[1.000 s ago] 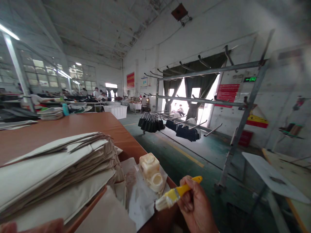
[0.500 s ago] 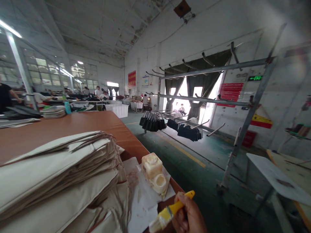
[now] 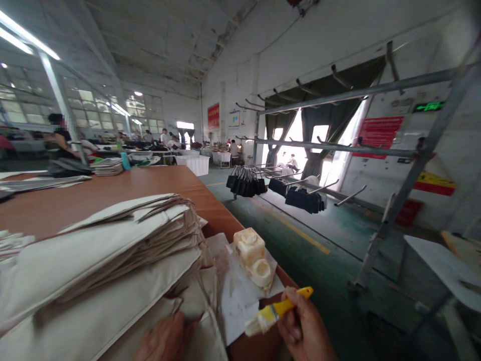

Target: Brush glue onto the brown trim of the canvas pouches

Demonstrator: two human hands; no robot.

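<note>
My right hand is closed around the yellow handle of a paintbrush. Its pale, paste-coated bristles point left and down, over the table edge beside white paper. Just beyond the brush stands a cut-open cream plastic container on the paper. My left hand is at the bottom, its fingers bent and close together at the edge of a cream fabric piece; the fingertips are partly hidden. A thick stack of cream fabric pieces lies to the left, its layers uneven at the right end.
The brown-covered table ends along a slanting right edge. A metal rack with dark bags hanging on it stands across the green floor. Another tabletop is at right. White bins and several people are farther back.
My left hand has come into view at the fabric stack. The whole view has swung a little left. The brush stays in my right hand, at nearly the same tilt.
</note>
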